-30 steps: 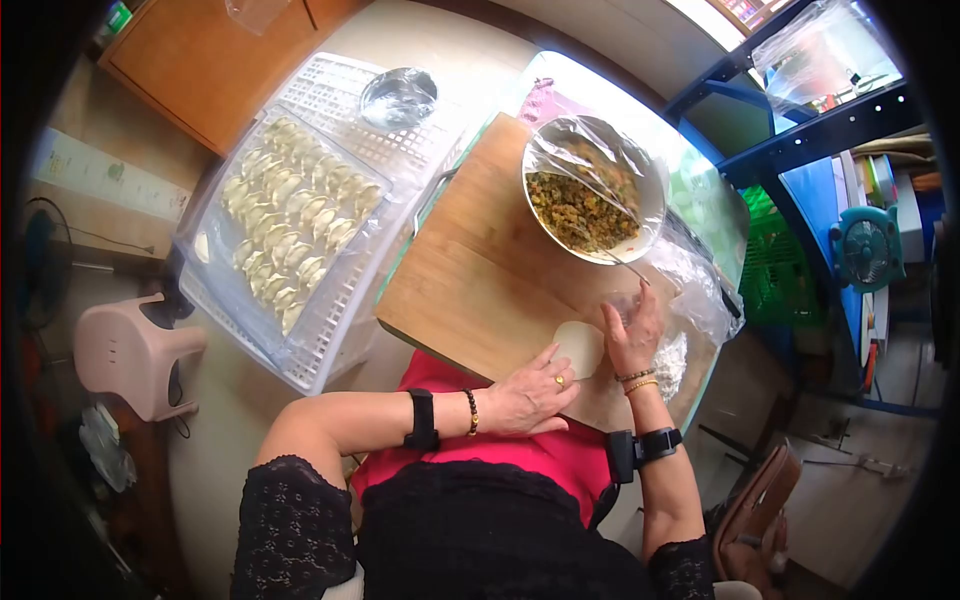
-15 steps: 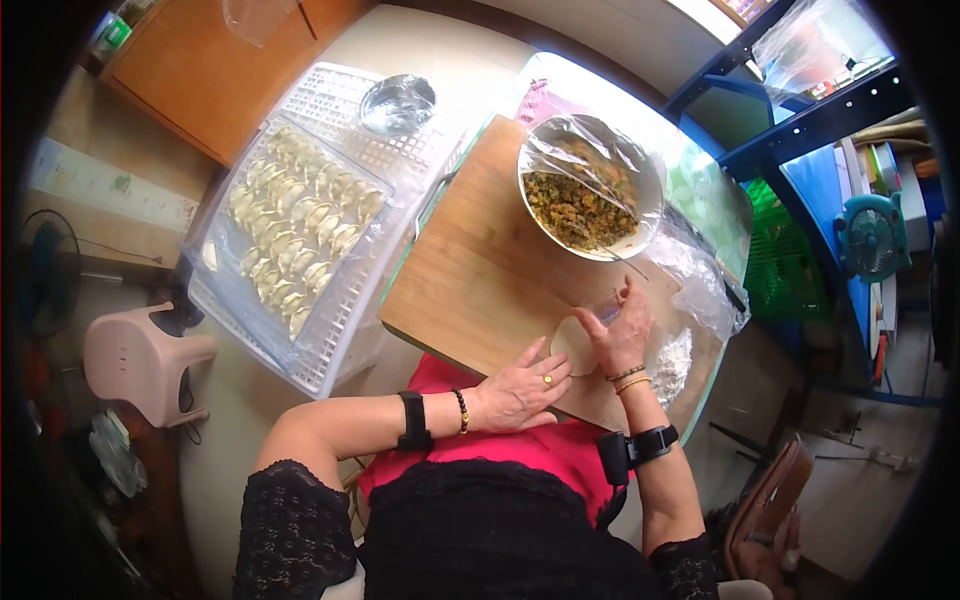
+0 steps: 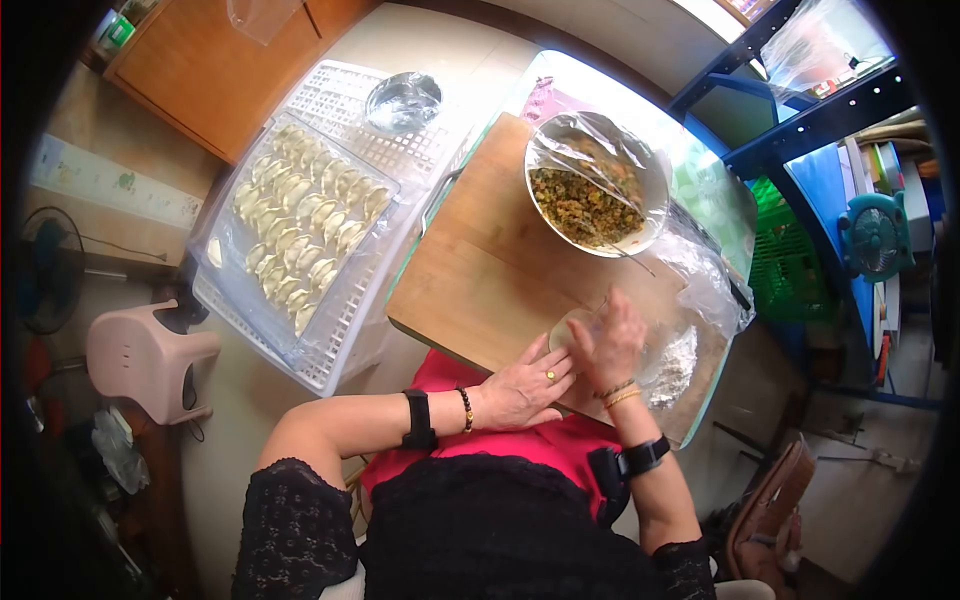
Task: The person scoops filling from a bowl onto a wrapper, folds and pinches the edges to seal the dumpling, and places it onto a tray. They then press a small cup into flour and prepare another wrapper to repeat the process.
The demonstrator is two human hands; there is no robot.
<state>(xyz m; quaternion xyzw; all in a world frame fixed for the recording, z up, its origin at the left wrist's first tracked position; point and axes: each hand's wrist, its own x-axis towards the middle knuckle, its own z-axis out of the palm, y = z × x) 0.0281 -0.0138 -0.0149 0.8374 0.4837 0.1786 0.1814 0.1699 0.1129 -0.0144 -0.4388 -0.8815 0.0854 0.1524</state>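
Observation:
On the wooden board, a thin round dough wrapper [image 3: 566,330] lies between my two hands. My left hand [image 3: 525,385] rests at the board's near edge, fingers stretched out and loosely spread, its thumb and fingertips touching the wrapper's near side. Over the right side of the wrapper is my right hand [image 3: 612,345], its fingers extended and slightly blurred. Something small and pale shows under that palm, mostly hidden, and I cannot make out what it is. A heap of white flour [image 3: 676,370] lies to the right of this hand.
A bowl of chopped filling [image 3: 590,205], partly under plastic wrap, stands on the cutting board [image 3: 465,255]. Crumpled plastic [image 3: 700,270] lies right of it. At left, rows of dumplings [image 3: 300,225] fill a tray on a white crate [image 3: 375,345]. A pink stool [image 3: 145,360] stands beyond.
My right hand has shifted left and slightly down, further over the wrapper, and covers more of it. The left hand stays at the wrapper's edge. The whole view has shifted slightly.

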